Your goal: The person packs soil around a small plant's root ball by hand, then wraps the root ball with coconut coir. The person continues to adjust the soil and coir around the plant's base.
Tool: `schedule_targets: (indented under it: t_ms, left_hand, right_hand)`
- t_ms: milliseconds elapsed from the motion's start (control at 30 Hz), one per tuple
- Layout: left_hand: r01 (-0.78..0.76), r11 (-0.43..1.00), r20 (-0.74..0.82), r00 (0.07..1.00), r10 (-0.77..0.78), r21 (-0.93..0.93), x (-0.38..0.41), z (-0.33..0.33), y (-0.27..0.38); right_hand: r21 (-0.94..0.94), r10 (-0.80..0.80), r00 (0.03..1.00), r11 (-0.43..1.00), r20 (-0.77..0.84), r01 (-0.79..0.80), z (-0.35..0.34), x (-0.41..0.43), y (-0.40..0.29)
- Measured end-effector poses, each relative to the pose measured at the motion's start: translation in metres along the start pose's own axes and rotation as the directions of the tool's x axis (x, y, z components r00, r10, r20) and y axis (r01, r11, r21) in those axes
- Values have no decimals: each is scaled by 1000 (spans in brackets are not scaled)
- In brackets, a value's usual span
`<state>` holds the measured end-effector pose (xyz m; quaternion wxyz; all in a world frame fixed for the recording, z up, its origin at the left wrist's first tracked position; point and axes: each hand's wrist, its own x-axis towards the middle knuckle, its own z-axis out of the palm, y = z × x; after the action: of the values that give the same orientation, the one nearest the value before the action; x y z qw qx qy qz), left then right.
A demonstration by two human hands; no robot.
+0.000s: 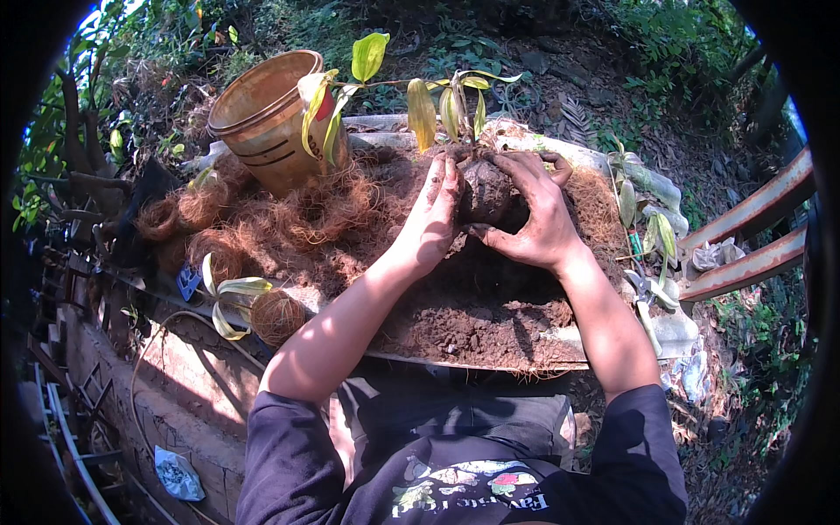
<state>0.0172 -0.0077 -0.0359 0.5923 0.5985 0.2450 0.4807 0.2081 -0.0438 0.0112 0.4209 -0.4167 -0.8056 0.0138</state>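
Between my two palms is a dark ball of soil (485,191), with a thin stem and yellow-green leaves (421,115) rising from its top. My left hand (438,213) presses flat against its left side, fingers pointing away from me. My right hand (539,209) curves round its right side, with the thumb under the near edge. Soil covers both hands. Loose dark soil (466,331) lies on the work surface below, and brown coconut fibre (321,207) is heaped to the left.
A stained plastic bucket (279,125) stands at the back left. A fibre-wrapped ball (278,317) with a leafy plant sits at the front left edge. At the right edge lie pruning shears (646,289) and cut leafy stems (627,197), beside rusty metal bars (748,262).
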Motion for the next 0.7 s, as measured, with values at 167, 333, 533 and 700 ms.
schedule_targets:
  t_ms: [167,333,533,700]
  left_hand:
    - [219,857,29,972,-232,-466,2,9,25]
    - [108,914,95,993,-76,-391,-5,10,34]
    - [266,906,18,961,-275,-330,-7,12,42]
    - [225,854,123,974,-189,-468,-1,8,40]
  right_hand:
    - [-33,-31,1000,999,1,31,0,-1,-4]
    - [-74,-52,997,996,-58,48,4,-4,-1]
    - [-59,-50,999,997,-7,50,-2,1,-7]
    - [-84,-59,998,995,-4,59,-1,1,-7]
